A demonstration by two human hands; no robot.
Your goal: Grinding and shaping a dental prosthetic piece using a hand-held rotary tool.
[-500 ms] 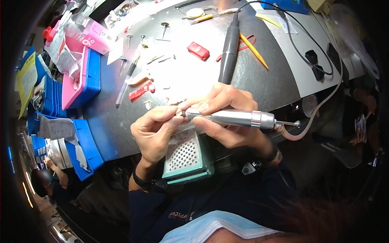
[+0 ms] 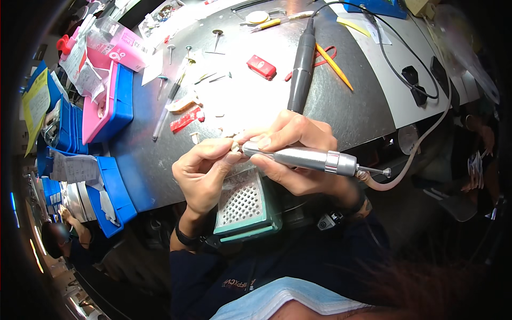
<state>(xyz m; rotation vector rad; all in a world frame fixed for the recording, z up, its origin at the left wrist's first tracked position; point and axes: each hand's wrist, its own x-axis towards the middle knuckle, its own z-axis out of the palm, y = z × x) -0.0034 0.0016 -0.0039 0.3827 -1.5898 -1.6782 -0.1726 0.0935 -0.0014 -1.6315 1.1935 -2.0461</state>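
Note:
My right hand (image 2: 298, 138) is closed round a silver handpiece (image 2: 309, 158), a pen-shaped rotary tool with a pale hose at its rear end. Its nose points left at a small off-white piece (image 2: 235, 146), which my left hand (image 2: 204, 173) pinches between thumb and forefinger. The piece looks like a dental crown, though it is too small to tell for certain. Both hands meet just above a green-framed box with a perforated white top (image 2: 241, 205) at the table's near edge. The tip of the tool is hidden between my fingers.
On the metal table (image 2: 352, 114) lie a dark handpiece (image 2: 303, 66) with a black cord, a red case (image 2: 261, 67), an orange pencil (image 2: 334, 67) and several small burs. Blue and pink trays (image 2: 121, 101) stand at the left. A person (image 2: 69, 240) sits at the lower left.
The silver handpiece and my right hand have shifted slightly left, and the tool's rear end has dipped a little. My left hand stays almost still, pinching the small piece.

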